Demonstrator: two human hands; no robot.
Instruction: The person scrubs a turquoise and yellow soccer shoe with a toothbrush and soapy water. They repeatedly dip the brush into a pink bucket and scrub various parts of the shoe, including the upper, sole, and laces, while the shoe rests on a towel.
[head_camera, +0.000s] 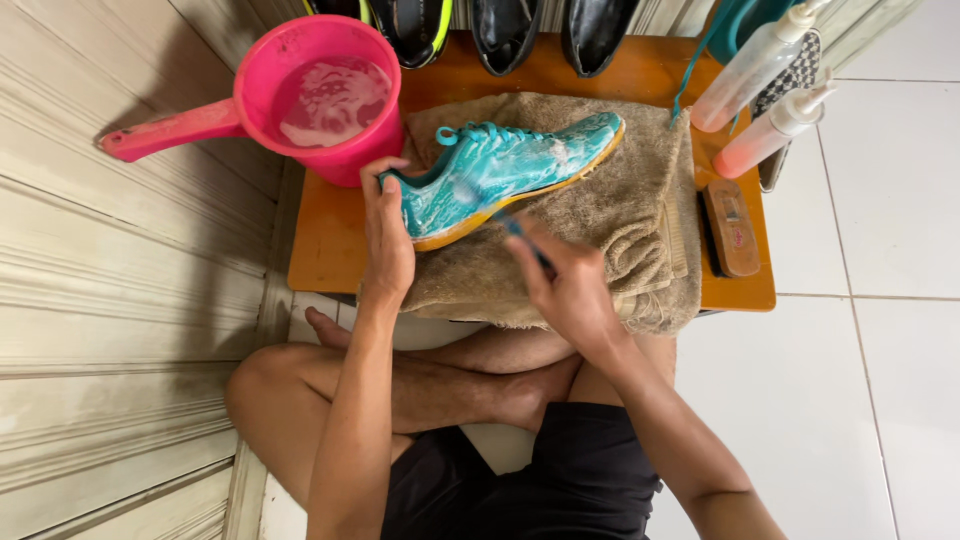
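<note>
Teal sports shoe (505, 170), soapy, lying on its side on a brown towel (610, 225) spread over an orange low table (325, 250). Left hand (385, 235) clasps the shoe's heel, fingers closed around it. Right hand (570, 290) is closed on a small brush (515, 225) whose head touches the shoe's side. Pink dipper (320, 85) of sudsy water stands just behind the heel; two spray bottles (760, 95) and a wooden brush (730, 228) lie at the table's right end.

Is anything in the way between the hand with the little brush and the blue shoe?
Nothing visible. The right hand holds a small brush whose tip already meets the soapy turquoise shoe. The left hand steadies the shoe's heel on the brown towel.
</note>
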